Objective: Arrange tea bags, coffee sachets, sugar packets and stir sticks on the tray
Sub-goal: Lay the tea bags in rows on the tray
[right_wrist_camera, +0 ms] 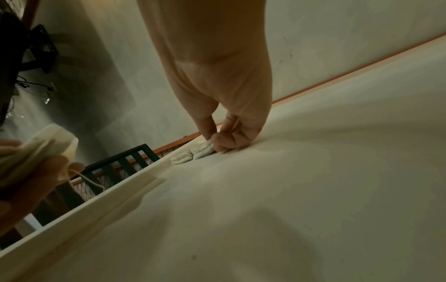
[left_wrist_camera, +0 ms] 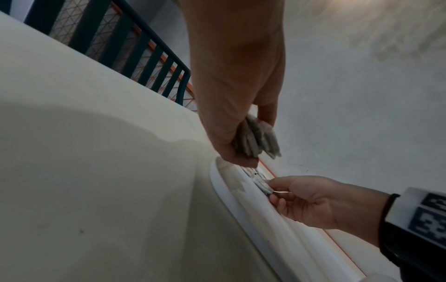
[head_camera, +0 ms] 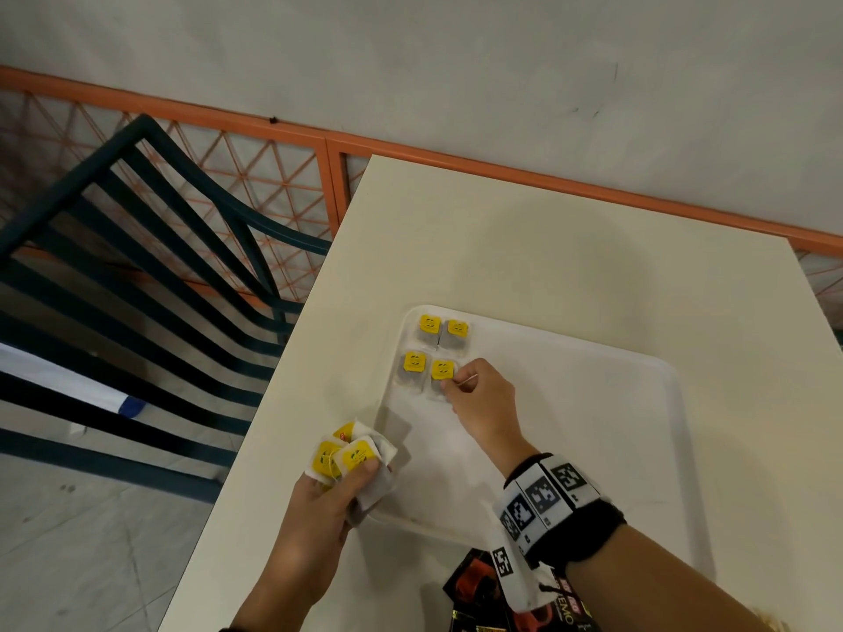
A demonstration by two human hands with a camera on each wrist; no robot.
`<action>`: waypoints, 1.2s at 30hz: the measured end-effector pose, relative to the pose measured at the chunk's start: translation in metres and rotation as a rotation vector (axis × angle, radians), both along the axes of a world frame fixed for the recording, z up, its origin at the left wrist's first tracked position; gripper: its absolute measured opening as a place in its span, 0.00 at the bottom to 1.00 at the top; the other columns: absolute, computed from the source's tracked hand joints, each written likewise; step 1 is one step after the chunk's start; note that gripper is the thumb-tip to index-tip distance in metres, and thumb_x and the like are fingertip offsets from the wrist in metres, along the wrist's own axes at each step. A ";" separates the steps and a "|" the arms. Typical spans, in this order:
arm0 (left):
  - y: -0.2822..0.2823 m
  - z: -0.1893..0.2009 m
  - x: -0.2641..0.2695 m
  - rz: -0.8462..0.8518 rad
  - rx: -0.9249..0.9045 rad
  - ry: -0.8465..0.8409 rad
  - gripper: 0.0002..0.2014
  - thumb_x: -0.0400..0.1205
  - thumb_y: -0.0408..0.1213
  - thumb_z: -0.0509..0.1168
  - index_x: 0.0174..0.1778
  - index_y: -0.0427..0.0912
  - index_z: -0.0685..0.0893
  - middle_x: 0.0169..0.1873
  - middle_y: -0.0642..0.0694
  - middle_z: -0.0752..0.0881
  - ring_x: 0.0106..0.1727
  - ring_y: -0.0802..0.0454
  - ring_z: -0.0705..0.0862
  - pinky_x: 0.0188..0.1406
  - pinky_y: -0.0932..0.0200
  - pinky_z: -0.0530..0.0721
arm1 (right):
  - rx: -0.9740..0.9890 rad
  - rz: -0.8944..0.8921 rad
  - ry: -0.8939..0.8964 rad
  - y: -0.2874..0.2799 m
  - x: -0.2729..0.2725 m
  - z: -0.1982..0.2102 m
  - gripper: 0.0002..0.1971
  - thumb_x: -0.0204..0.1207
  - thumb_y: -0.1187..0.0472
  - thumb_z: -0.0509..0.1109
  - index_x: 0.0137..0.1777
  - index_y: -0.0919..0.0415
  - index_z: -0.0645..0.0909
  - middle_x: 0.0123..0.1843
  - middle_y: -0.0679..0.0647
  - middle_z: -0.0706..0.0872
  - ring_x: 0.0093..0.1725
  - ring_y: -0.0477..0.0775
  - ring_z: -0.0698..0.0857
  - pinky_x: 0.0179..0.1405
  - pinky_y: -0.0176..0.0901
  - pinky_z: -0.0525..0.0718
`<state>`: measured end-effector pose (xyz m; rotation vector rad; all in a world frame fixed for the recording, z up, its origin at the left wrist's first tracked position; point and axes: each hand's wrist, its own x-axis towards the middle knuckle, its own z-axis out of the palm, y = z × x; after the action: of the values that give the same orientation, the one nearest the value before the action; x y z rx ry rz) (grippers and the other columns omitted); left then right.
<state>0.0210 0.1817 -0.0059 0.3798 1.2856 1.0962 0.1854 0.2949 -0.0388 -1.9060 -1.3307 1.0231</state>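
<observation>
A white tray (head_camera: pixel 638 449) lies on the cream table. Several yellow-tagged tea bags sit in its far left corner in two rows. My right hand (head_camera: pixel 460 385) pinches the nearest right one, a tea bag (head_camera: pixel 441 370), with fingers curled on its edge and string. In the right wrist view the right hand (right_wrist_camera: pixel 217 141) presses that tea bag (right_wrist_camera: pixel 200 150) down on the tray floor. My left hand (head_camera: pixel 337 485) grips a bunch of tea bags (head_camera: pixel 351 458) over the tray's left edge. The left wrist view shows that bunch (left_wrist_camera: pixel 255 139) hanging from the left hand (left_wrist_camera: pixel 241 145).
Dark coffee sachets (head_camera: pixel 479 586) lie on the table (head_camera: pixel 502 248) near the tray's front edge, partly under my right forearm. A dark slatted chair (head_camera: pixel 137 275) stands left of the table. An orange rail (head_camera: pixel 547 175) runs behind.
</observation>
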 end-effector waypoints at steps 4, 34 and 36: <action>0.001 0.001 0.002 0.009 0.006 -0.006 0.11 0.79 0.29 0.63 0.55 0.43 0.83 0.46 0.45 0.89 0.51 0.47 0.86 0.57 0.48 0.83 | 0.015 0.036 -0.073 0.001 -0.001 0.001 0.08 0.73 0.62 0.72 0.38 0.61 0.75 0.30 0.49 0.77 0.36 0.52 0.78 0.32 0.33 0.69; 0.000 -0.002 -0.002 0.042 -0.004 0.086 0.08 0.80 0.29 0.63 0.51 0.39 0.86 0.41 0.45 0.92 0.49 0.45 0.88 0.59 0.44 0.81 | -0.068 0.465 0.245 -0.056 -0.021 0.039 0.07 0.72 0.62 0.74 0.40 0.47 0.82 0.37 0.43 0.84 0.33 0.37 0.78 0.38 0.26 0.74; 0.000 -0.002 -0.001 0.082 -0.020 0.075 0.10 0.81 0.29 0.62 0.55 0.39 0.84 0.42 0.46 0.91 0.50 0.47 0.86 0.61 0.45 0.81 | 0.033 0.349 0.208 -0.058 -0.021 0.038 0.10 0.71 0.63 0.74 0.37 0.46 0.80 0.35 0.44 0.84 0.32 0.39 0.78 0.34 0.24 0.73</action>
<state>0.0198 0.1819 -0.0081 0.3588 1.3879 1.1458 0.1644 0.2367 -0.0005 -1.5245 -1.5763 1.3205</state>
